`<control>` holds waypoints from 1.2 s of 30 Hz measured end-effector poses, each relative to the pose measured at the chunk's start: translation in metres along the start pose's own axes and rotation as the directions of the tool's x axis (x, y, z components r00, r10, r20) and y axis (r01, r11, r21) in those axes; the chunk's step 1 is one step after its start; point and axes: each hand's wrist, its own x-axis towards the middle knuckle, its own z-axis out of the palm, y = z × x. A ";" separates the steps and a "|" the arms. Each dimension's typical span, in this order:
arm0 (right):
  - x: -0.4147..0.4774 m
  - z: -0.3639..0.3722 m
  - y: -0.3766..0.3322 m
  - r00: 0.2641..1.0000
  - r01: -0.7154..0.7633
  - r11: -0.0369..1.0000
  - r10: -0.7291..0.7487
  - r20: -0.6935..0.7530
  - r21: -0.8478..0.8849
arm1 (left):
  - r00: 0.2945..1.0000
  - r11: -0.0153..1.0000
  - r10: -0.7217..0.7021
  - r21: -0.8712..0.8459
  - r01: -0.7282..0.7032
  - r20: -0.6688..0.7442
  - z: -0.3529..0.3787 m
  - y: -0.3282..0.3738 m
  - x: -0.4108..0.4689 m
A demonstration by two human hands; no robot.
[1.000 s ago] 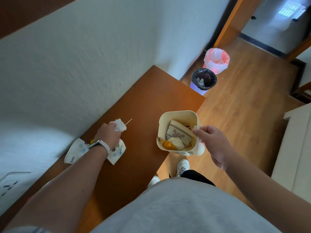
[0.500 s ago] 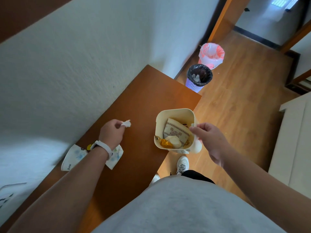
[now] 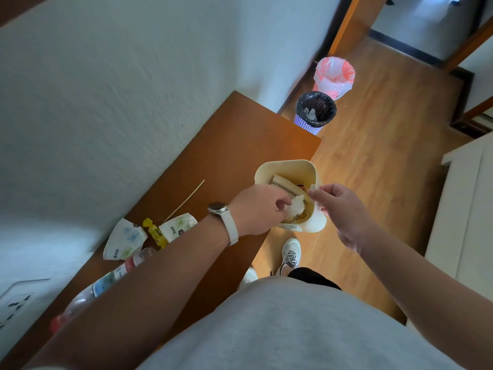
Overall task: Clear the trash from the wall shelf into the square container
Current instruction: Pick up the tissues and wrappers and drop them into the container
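Just off the wall shelf's front edge, the left hand pinches a crumpled tissue inside the mouth of the cream square container. The right hand pinches the container's rim at three o'clock. I judge this the drop. The next move calls for letting go, then reaching toward eight o'clock for the skewer, candy wrapper and bottle.

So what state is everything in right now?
Left hand: pinches white tissue over square container.
Right hand: pinches container's rim.
Square container: open, partly filled.
Paper cups: flattened, on shelf.
Plastic bottle: lying on its side.
Thin stick: lying on shelf.
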 end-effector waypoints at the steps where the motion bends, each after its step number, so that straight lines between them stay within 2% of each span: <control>1: -0.001 0.001 0.001 1.000 0.000 1.000 0.000 -0.003 0.001 | 1.000 1.000 -0.004 -0.031 0.004 0.009 0.001 0.002 0.000; 4: -0.003 0.003 0.004 1.000 0.007 1.000 -0.007 -0.007 0.000 | 1.000 0.995 -0.025 -0.094 0.023 -0.015 0.002 0.002 -0.007; 9: -0.006 0.006 0.008 1.000 0.012 1.000 -0.012 -0.002 0.000 | 0.968 0.995 -0.045 -0.096 0.021 -0.249 -0.001 -0.021 -0.024; 13: -0.008 0.008 0.010 1.000 0.020 1.000 -0.020 -0.013 -0.011 | 0.902 0.976 -0.219 -0.077 0.205 -0.372 -0.006 -0.071 -0.033; 17: -0.010 0.010 0.011 1.000 0.027 0.999 -0.027 -0.008 -0.022 | 0.791 0.855 -0.495 -0.036 0.518 -0.359 -0.012 -0.137 -0.046; 21: -0.011 0.010 0.013 0.999 0.034 0.999 -0.034 -0.005 -0.026 | 0.708 0.727 -0.643 0.059 0.684 -0.291 -0.009 -0.175 -0.057; 26: -0.012 0.008 0.014 0.999 0.037 0.999 -0.037 -0.009 -0.034 | 0.671 0.651 -0.689 0.173 0.739 -0.273 -0.002 -0.187 -0.059; 36: -0.012 0.007 0.011 0.999 0.040 0.999 -0.040 0.001 -0.027 | 0.683 0.651 -0.673 0.212 0.729 -0.284 -0.001 -0.185 -0.053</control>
